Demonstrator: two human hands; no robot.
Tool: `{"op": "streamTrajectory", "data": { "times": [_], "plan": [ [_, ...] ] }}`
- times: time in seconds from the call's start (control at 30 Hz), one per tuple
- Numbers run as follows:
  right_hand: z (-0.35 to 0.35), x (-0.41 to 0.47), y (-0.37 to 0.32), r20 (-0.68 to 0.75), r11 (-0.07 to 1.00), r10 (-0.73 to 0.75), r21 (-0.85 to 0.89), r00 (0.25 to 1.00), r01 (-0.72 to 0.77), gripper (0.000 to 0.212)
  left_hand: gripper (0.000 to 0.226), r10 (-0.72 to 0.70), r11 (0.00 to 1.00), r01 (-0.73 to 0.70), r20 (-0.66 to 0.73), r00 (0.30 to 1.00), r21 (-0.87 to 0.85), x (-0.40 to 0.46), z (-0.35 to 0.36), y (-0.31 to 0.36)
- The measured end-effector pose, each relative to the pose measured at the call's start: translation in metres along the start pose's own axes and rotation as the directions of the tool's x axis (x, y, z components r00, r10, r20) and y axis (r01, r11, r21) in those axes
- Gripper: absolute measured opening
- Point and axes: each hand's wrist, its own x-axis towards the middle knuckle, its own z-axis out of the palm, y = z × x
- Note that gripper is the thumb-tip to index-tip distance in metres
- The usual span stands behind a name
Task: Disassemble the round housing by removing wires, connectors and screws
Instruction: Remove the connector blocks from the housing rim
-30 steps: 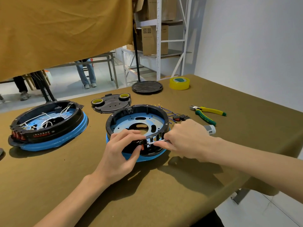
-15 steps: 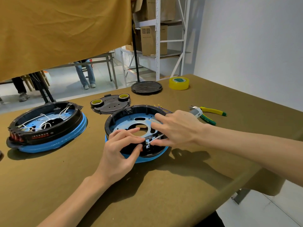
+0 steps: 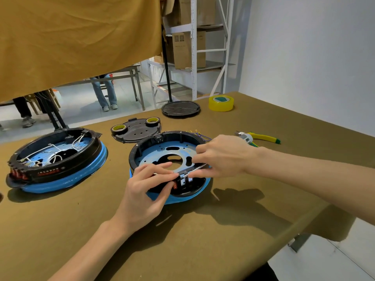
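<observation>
At centre of the olive-cloth tabletop (image 3: 203, 240) sits the round housing (image 3: 168, 165): a black plastic ring wall on a blue base, with a pale blue metal plate inside that has a large central cut-out and several smaller holes. It lies flat, open side up, so its axis runs vertical. The ring's near wall carries a block of small slots with white and red inserts, facing the person. Thin blue wires with small yellow terminals (image 3: 197, 133) trail off the far right rim.

Left hand (image 3: 148, 191): fingers curled over the near rim, thumb against the outer wall, gripping the housing at the slot block. Right hand (image 3: 221, 157): fingers pinch a thin metal tool (image 3: 193, 170), a slim shaft slanting down and to the left with its tip at the slot block; a white handle end shows behind the hand. Tool type not clear.

A second housing (image 3: 54, 161), still wired with white leads, lies well to the left. A black cover plate (image 3: 137, 129) lies just behind the worked housing. Yellow-green pliers (image 3: 263, 137) lie to the right, a yellow tape roll (image 3: 221, 103) and a black disc (image 3: 180, 108) at the far edge.
</observation>
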Motion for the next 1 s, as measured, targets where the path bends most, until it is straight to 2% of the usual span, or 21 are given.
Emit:
{"op": "streamTrajectory", "data": {
  "times": [0.13,0.4,0.77,1.0],
  "plan": [
    [0.003,-0.006,-0.003,0.005,0.999,0.021,0.036,1.0,-0.021,0.078,0.022,0.063,0.997,-0.064,0.026,0.998,0.04,-0.003,0.001,-0.004],
    [0.003,-0.007,-0.009,0.031,0.997,0.055,0.06,0.998,-0.057,0.079,0.02,-0.049,0.998,0.045,0.119,0.992,0.038,0.0,0.001,0.0],
    [-0.01,0.008,-0.017,0.088,0.991,0.084,-0.109,0.993,-0.074,0.074,0.022,-0.055,0.998,0.05,0.116,0.992,0.045,-0.001,-0.001,0.002],
    [-0.014,0.012,-0.033,0.037,0.983,0.073,-0.171,0.997,-0.066,0.065,0.025,-0.033,0.999,0.028,0.114,0.993,0.046,-0.001,-0.005,0.0]
  ]
}}
